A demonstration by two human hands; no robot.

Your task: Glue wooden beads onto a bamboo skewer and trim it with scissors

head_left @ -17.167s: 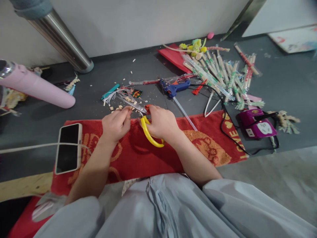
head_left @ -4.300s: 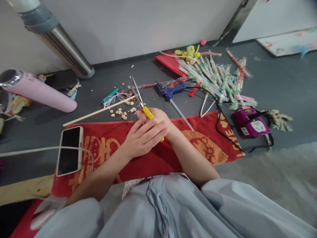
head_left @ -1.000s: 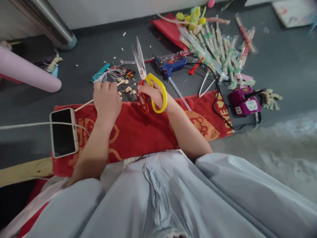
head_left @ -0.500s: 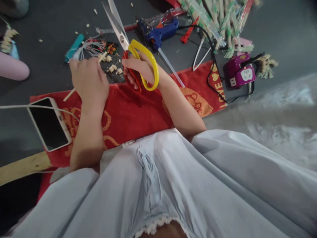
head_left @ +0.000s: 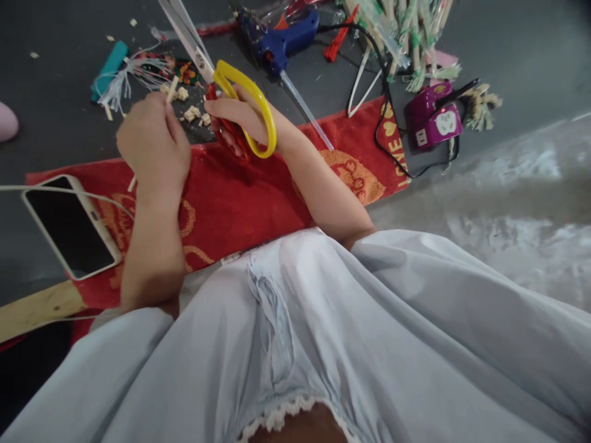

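While left hand (head_left: pixel 154 144) grips a stick (head_left: pixel 172 90), right hand (head_left: pixel 242 117) holds scissors (head_left: pixel 217 74).

A dark grey floor (head_left: pixel 508 43) carries a red mat (head_left: pixel 258 197), glue gun (head_left: pixel 281 40), wood bits (head_left: pixel 191 112) and purple socket (head_left: pixel 434 120).

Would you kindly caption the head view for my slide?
Left hand grips a stick; right hand holds scissors above a red cloth.

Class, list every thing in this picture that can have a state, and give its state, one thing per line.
Scissors: blades slightly apart, held in the right hand.
Thin wooden stick: gripped in the closed left hand.
Phone: screen dark, cable plugged in.
Purple power strip: black plug inserted.
Blue glue gun: lying on its side, glue stick loaded.
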